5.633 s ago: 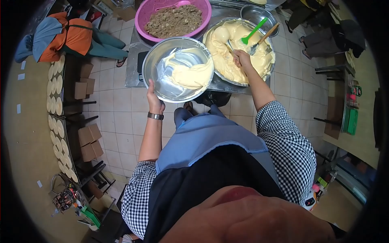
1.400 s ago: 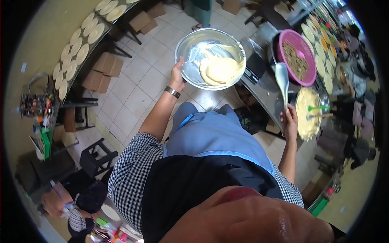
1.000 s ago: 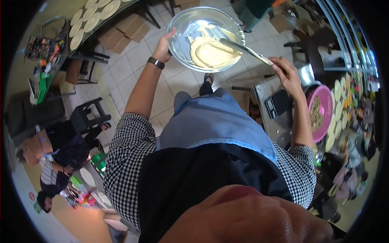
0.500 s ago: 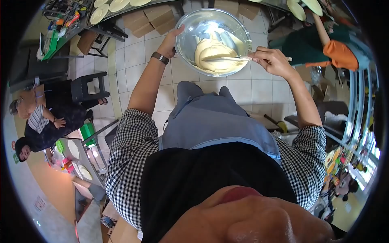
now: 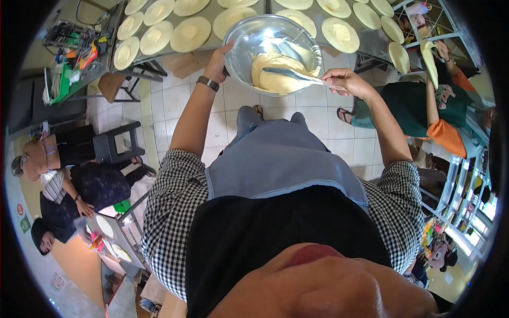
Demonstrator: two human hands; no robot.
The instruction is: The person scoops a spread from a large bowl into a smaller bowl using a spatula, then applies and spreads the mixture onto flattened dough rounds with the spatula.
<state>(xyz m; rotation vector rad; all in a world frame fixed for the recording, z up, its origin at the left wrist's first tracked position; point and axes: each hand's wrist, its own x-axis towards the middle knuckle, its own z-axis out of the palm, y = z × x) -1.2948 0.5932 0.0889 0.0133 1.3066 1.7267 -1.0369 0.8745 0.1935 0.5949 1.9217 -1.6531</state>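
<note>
While the right grip [image 5: 342, 84] clasps a long grey utensil [image 5: 286, 73], yellow cream [image 5: 261, 66] lies unspread in the round steel bowl [image 5: 239, 41] the left grip [image 5: 216, 64] holds, pale discs [image 5: 156, 38] beyond already mound-topped.

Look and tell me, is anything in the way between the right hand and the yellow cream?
Only the rim of the bowl stands between the right hand and the yellow cream. The spoon in that hand reaches over the rim onto the cream, and nothing visible blocks it.
</note>
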